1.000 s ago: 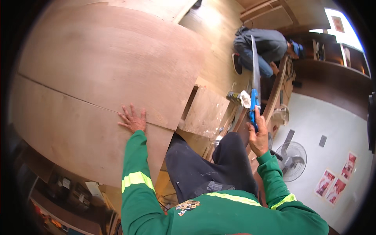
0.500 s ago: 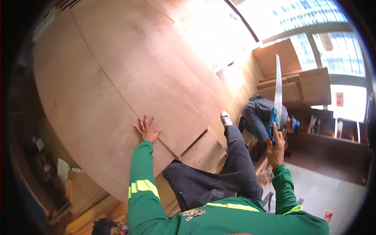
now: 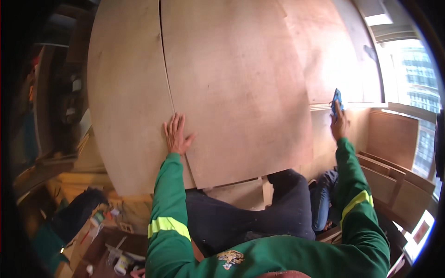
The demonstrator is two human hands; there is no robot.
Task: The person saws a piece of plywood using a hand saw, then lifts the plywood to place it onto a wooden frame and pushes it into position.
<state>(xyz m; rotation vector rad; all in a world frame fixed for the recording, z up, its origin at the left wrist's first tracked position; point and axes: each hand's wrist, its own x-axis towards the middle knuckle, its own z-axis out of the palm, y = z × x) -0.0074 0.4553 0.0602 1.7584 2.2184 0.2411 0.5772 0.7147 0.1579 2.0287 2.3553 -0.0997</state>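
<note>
The left hand (image 3: pixel 176 134) lies open across the dark seam in the smooth, pale-brown plywood (image 3: pixel 236 92); over to the right, the right hand (image 3: pixel 340 126) clasps a blue saw (image 3: pixel 337 98).

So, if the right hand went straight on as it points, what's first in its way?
Likely the bright board, ahead of the blue handle in the right hand. Depth is unclear, so the hand might pass above it.

Daylight is streaming through the right-hand window (image 3: pixel 419 74) — glare is bleaching the plywood (image 3: pixel 241 88) toward that side — and edges are bending near the black rim (the left is looking dim, blurry).
</note>
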